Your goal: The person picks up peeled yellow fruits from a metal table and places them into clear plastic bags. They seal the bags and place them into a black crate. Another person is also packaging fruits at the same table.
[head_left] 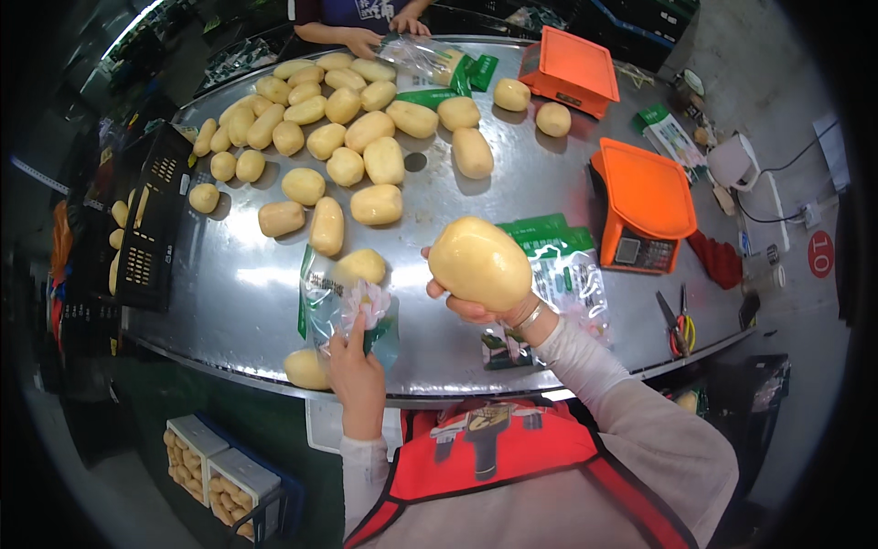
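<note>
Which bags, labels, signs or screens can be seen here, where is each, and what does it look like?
Clear bag: held by the left hand at the near table edge, green-printed, a potato inside.
Stack of bags: flat under the right hand, clear with green tops.
Scale display: front of the near orange scale, small grey panel.
Round sign: far right, red with white marks.
Far bag: clear and green, in another person's hands.

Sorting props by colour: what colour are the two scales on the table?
Both scales are bright orange, clearest in the head view.
</note>
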`<state>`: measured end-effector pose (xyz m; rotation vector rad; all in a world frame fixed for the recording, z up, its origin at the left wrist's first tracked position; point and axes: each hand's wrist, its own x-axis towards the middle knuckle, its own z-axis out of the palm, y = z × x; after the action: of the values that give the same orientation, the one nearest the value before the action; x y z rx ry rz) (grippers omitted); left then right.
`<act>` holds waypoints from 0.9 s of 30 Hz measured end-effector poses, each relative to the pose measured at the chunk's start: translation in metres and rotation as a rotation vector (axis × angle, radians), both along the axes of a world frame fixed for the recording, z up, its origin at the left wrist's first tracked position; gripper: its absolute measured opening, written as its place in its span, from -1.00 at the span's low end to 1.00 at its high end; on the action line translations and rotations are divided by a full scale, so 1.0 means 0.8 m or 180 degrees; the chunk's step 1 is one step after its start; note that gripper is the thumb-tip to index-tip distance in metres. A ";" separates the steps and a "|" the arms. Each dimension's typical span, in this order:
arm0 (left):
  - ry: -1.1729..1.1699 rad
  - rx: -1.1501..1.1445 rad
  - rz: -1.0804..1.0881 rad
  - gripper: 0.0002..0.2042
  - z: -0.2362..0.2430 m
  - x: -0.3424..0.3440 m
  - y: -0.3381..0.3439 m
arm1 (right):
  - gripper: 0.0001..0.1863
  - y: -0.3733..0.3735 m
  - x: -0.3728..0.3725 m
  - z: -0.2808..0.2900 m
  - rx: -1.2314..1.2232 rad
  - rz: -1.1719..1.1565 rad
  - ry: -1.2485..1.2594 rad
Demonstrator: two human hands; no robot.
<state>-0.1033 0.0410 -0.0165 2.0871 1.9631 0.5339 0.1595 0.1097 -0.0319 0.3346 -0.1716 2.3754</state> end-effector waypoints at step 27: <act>0.0594 0.0049 -0.0595 -0.43 0.000 0.130 -0.086 | -0.33 -0.130 0.026 -0.049 0.0301 -0.0485 -0.3576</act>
<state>0.0005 -0.0279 -0.0165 2.3755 1.8332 0.3293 0.1803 0.0060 -0.0711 -0.9670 -0.7806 2.1368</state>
